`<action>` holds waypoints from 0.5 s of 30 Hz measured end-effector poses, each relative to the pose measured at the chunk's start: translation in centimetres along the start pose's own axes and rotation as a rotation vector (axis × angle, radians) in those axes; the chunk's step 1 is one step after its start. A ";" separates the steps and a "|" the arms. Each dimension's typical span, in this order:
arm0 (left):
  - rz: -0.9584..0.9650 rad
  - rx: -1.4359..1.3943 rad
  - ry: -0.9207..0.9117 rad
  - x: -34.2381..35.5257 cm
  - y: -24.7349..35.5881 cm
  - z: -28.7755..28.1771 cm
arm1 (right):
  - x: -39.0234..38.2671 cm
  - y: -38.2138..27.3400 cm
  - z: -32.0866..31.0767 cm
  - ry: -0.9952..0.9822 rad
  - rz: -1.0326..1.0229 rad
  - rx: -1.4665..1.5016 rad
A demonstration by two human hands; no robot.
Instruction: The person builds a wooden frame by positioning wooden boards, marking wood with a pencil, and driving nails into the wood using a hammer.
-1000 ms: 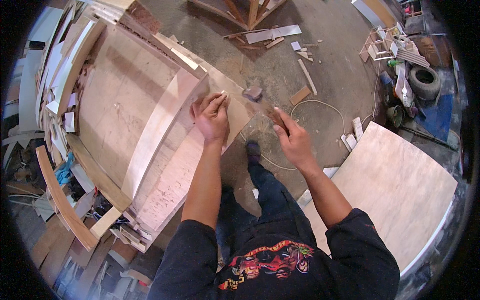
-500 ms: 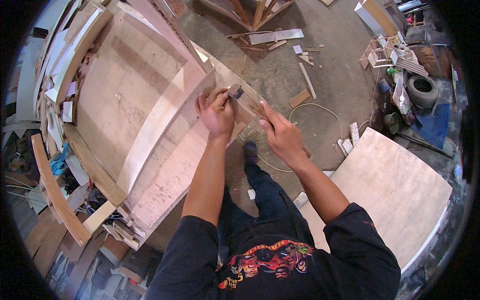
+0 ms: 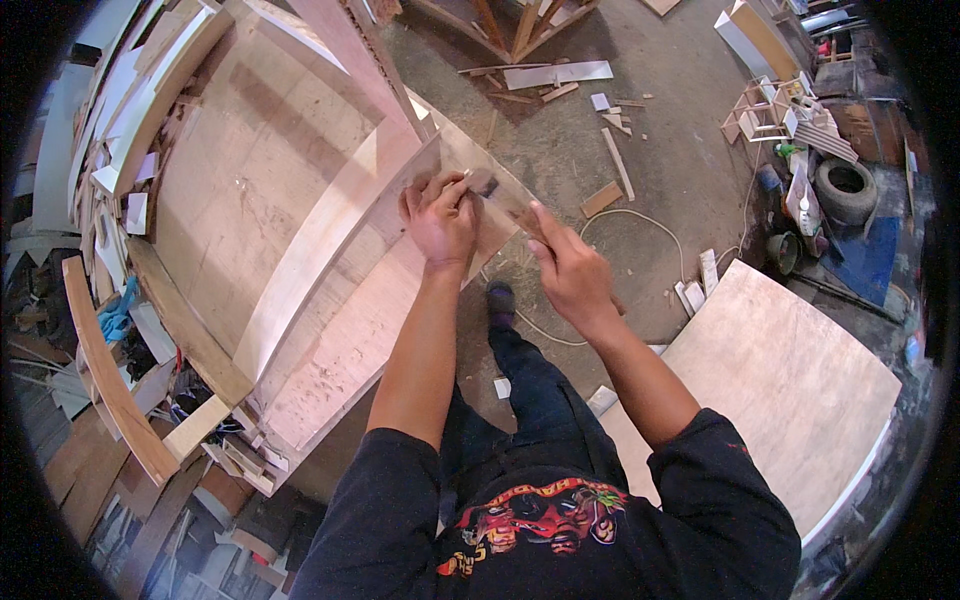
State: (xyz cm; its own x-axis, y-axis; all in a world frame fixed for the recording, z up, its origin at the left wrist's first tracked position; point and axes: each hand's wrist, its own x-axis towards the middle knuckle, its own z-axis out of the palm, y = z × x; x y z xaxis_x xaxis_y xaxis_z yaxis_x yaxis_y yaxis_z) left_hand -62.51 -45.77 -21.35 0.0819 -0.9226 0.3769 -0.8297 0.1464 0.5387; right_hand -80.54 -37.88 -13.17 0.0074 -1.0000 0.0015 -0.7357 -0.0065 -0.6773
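Left hand [image 3: 440,215] pinches a nail against the curved plywood frame [image 3: 300,260]; at three o'clock, right hand [image 3: 570,270] grips a hammer [image 3: 500,195].

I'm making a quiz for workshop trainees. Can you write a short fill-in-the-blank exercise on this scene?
1. The left hand rests on a curved piece made of ____.
2. The right hand swings a ____ by its wooden handle.
3. On the floor at the upper right lies a black rubber ____.
4. The flat board lies on the person's ____ side.

Missing words: wood; hammer; tyre; right
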 end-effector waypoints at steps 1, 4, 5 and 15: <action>0.000 -0.003 0.000 0.0 0.0 0.1 | 0.0 0.1 0.1 -0.083 0.053 -0.100; -0.018 0.001 -0.013 0.0 0.1 -0.1 | 0.2 0.4 -0.1 -0.068 0.038 -0.059; -0.030 -0.019 -0.007 0.0 0.4 -0.1 | 0.1 0.4 0.0 -0.070 0.038 -0.059; -0.150 -0.196 -0.153 -0.8 -1.1 -0.9 | -0.3 0.8 -0.5 -0.041 0.121 0.079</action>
State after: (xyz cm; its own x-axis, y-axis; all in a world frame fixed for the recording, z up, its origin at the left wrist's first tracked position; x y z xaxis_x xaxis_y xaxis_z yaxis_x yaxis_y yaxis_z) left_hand -61.18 -44.89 -21.52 0.0992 -0.9801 0.1719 -0.6911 0.0564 0.7206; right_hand -81.47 -37.56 -13.35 -0.0488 -0.9924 -0.1126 -0.6777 0.1157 -0.7262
